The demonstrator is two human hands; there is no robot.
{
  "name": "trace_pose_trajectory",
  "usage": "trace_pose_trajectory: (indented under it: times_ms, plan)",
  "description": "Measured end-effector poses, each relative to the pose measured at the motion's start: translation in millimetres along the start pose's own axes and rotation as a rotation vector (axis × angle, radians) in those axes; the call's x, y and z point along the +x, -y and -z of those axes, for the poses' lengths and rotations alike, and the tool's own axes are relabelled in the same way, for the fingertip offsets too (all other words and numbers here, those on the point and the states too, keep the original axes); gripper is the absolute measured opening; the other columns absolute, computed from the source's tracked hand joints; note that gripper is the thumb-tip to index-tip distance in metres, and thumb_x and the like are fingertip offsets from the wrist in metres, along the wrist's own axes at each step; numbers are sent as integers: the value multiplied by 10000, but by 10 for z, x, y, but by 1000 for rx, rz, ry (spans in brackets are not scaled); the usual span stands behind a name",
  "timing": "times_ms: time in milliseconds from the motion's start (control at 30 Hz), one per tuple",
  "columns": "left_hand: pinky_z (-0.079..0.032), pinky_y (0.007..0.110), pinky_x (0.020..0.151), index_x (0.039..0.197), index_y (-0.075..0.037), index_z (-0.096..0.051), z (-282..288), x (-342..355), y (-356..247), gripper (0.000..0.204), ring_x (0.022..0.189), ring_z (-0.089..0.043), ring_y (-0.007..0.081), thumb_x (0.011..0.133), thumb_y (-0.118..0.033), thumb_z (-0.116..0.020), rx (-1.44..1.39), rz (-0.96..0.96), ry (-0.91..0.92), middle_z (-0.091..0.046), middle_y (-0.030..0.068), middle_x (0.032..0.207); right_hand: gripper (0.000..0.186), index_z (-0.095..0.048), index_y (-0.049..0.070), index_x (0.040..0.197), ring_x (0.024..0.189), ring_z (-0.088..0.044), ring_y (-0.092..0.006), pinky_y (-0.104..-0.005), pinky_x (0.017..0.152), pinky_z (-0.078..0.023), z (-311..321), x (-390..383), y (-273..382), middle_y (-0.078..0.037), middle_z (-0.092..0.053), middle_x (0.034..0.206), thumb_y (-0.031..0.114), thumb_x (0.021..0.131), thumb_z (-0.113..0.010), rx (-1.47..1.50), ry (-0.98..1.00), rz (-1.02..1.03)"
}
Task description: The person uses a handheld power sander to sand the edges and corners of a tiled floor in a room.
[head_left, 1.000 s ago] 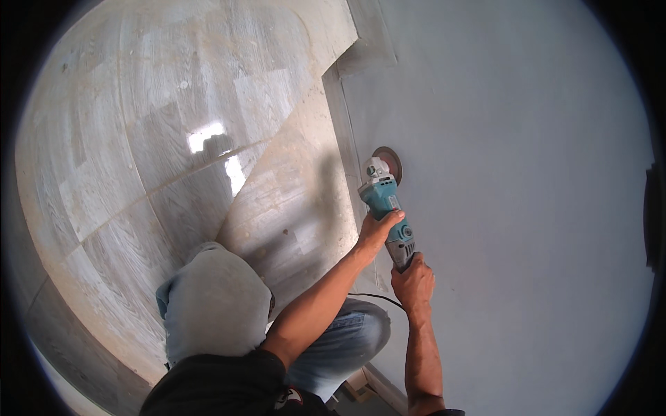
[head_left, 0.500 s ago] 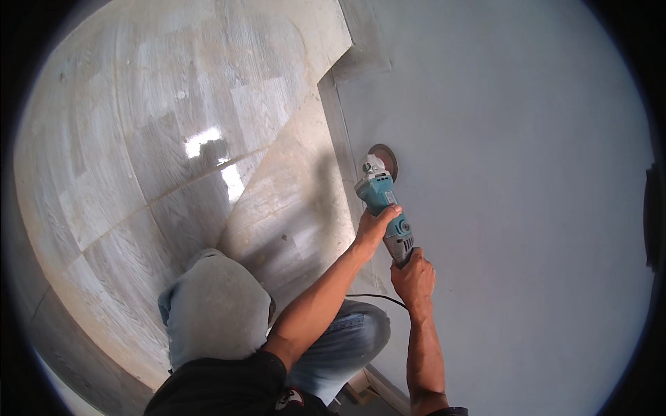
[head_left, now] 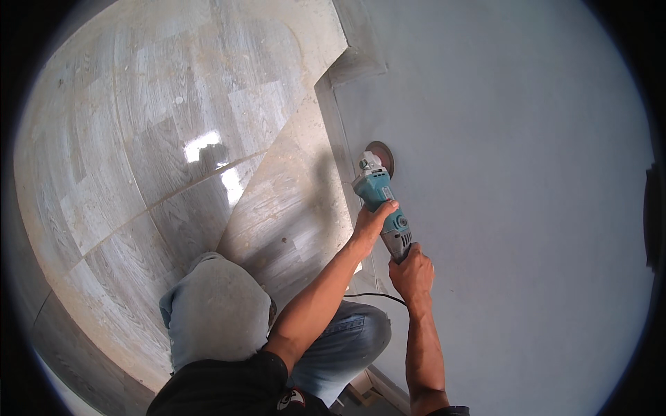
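A teal and grey angle grinder [head_left: 378, 191] is held in both my hands, its round brown disc [head_left: 381, 159] against or very near the blue-grey wall [head_left: 513, 194], just above the skirting; contact cannot be made out exactly. My left hand [head_left: 373, 220] wraps round the middle of the body from the left, thumb on top. Closed round the rear end is my right hand [head_left: 413, 274], lower and to the right. A black power cord [head_left: 378, 296] runs from behind my right wrist toward my knee.
Grey wood-look floor tiles [head_left: 180, 104], dusty in places, spread out at left. A grey skirting strip [head_left: 336, 125] follows the wall's foot, with a stepped corner [head_left: 354, 64] at its far end. My bent knees [head_left: 222, 312] are close below the grinder.
The grinder and both hands have shifted very slightly left and away from me along the wall. My grip is the same.
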State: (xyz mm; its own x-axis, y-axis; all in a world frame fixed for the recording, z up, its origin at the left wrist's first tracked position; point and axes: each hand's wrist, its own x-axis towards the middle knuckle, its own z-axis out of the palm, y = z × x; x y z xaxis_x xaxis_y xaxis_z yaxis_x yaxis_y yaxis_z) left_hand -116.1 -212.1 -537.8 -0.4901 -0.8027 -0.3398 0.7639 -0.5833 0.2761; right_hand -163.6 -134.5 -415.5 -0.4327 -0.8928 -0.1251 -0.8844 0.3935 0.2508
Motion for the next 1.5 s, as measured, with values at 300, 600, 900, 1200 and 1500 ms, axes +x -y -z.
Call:
trace_pose_trajectory:
  times_ms: [300, 600, 900, 1200, 1500]
  plan:
    - [-439, 344, 903, 1178, -66, -529, 21, 9, 32, 525, 994, -542, 152, 811, -381, -732, 8, 3, -1, -560, 37, 1051, 273, -554, -40, 931, 805, -672, -454, -516, 751, -531, 47, -29, 44, -279, -683, 845, 126, 742, -659, 8, 29, -15]
    - [-421, 338, 919, 1147, -72, -545, 12, 48, 33, 512, 993, -543, 151, 797, -391, -739, 18, -2, -15, -571, 28, 1036, 256, -555, -46, 910, 782, -669, -461, -523, 723, -531, 34, -4, 17, -288, -677, 828, 118, 738, -650, 20, 7, 17]
    - [-394, 335, 957, 1090, -81, -594, -63, 12, -55, 475, 1004, -559, 149, 792, -420, -739, 58, -4, -53, -607, 31, 1030, 257, -565, -45, 918, 788, -670, -462, -524, 727, -530, 46, 13, 9, -290, -678, 832, 131, 749, -646, 40, 17, 10]
    - [-425, 323, 903, 1162, -67, -552, -64, 55, -81, 519, 971, -547, 152, 803, -396, -731, 109, -12, -35, -569, 35, 1041, 269, -566, -40, 934, 797, -670, -465, -522, 735, -532, 51, 20, 24, -289, -679, 847, 130, 744, -653, 55, 9, -7]
    - [-420, 327, 913, 1166, -75, -548, -58, 47, -79, 522, 980, -541, 154, 802, -398, -736, 113, 0, -27, -558, 35, 1054, 257, -563, -37, 925, 788, -669, -464, -528, 730, -530, 64, 7, 8, -287, -677, 836, 129, 746, -645, 47, -1, 15]
